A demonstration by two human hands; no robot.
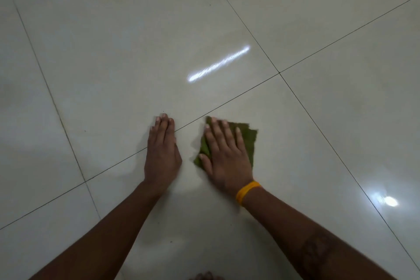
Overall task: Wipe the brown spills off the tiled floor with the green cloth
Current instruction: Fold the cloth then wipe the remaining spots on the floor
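The pale tiled floor point(113, 52) fills the frame, dark grout lines crossing it, a bright streak of reflected light at centre; low in the middle the right hand point(227, 157) lies flat, fingers spread, pressing the green cloth point(246, 141) (folded, edges showing beyond the fingers); just left, the left hand point(162, 150) rests flat on the floor, fingers straight; a yellow band point(247, 192) circles the right wrist.

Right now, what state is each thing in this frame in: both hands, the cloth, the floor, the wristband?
left hand: flat on the bare tile, fingers straight and together, holding nothing.
right hand: spread flat, pressing on the green cloth.
green cloth: folded, lying flat on the floor under the right hand.
tiled floor: glossy, reflecting lights; faint brownish marks at top right corner.
yellow wristband: worn on the right wrist.
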